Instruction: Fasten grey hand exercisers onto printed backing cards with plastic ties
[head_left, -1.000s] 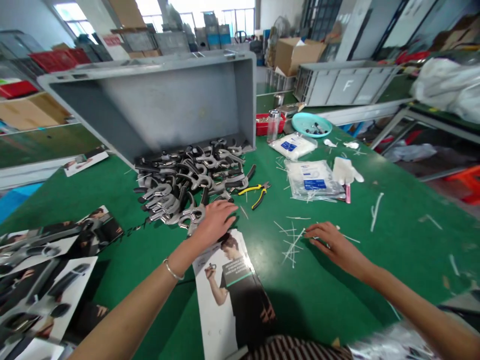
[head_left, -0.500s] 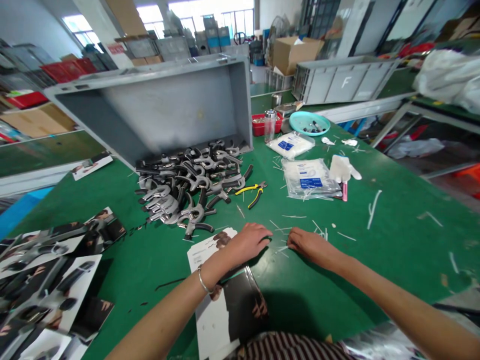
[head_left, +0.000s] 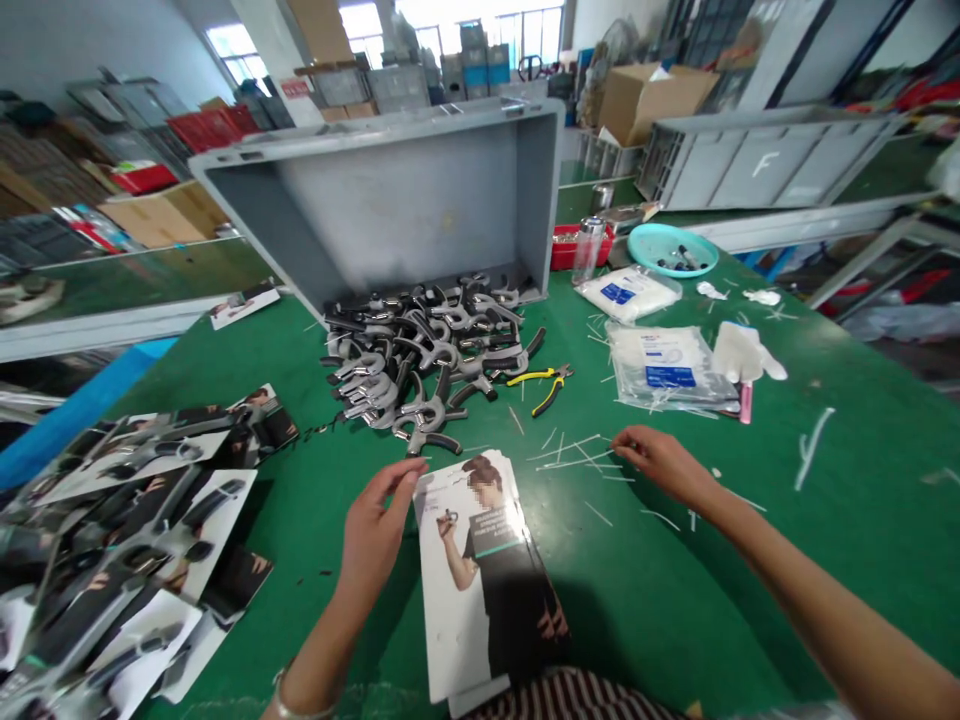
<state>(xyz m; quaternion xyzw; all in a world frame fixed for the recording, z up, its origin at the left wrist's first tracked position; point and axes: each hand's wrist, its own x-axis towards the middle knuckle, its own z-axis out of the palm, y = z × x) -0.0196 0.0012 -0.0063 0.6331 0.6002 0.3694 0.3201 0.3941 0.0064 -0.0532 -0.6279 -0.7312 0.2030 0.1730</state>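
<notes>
My left hand [head_left: 379, 530] reaches to the near edge of the pile of grey and black spring clamps [head_left: 431, 350]. Its thumb and forefinger are apart, close to the nearest clamp and the top left corner of a stack of printed cards [head_left: 457, 610]; nothing shows in it. The cards lie in front of me, with a picture of a person on top. Over on the right, my right hand [head_left: 652, 460] is pinched at the end of thin white cable ties [head_left: 574, 452] scattered on the green table. Its fingertips seem to hold one tie.
A grey crate [head_left: 397, 200] lies on its side behind the clamps. Yellow-black cutters [head_left: 551, 380], plastic bags [head_left: 667, 365], a white glove [head_left: 742, 350] and a turquoise dish [head_left: 671, 245] are at the right. Cards with clamps attached [head_left: 150, 540] pile up at left.
My left hand has moved left from above the cards to the clamps, uncovering the cards' picture. My right hand has shifted slightly away from me among the ties. The view has turned left.
</notes>
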